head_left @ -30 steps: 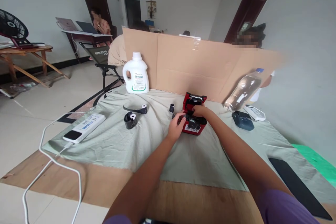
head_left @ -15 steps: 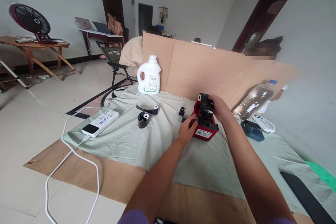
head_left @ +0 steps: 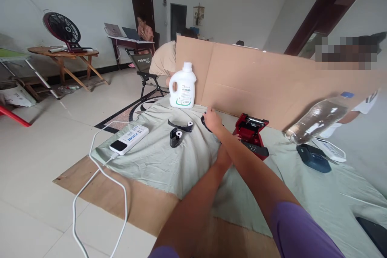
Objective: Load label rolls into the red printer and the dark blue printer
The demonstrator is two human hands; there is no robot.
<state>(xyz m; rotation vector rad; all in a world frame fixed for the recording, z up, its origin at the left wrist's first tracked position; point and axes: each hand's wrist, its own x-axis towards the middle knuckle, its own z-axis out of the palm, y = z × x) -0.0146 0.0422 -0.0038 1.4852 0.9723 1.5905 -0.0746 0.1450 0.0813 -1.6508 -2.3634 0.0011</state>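
Note:
A small red label printer [head_left: 250, 128] stands open on the pale green cloth [head_left: 157, 161]. My right arm crosses over my left, and my right hand [head_left: 212, 119] sits to the left of the printer, fingers curled on a small black roll [head_left: 204, 123] at the cloth. My left hand [head_left: 224, 154] is almost wholly hidden under my right forearm, close to the printer's left side. Two more black ribbon rolls with white cores [head_left: 176, 137] [head_left: 185, 125] lie further left.
A white detergent bottle [head_left: 183, 90] and a cardboard screen [head_left: 272, 84] stand at the back. A power strip with a phone [head_left: 129, 139] and white cable lies left. A water bottle [head_left: 320, 117], a dark blue device [head_left: 313, 158] and a white device [head_left: 331, 150] lie right. People sit behind the screen.
My right hand lifted a black roll out of the printer and carried it left, down to the cloth. My left hand stayed by the printer. The view swung left.

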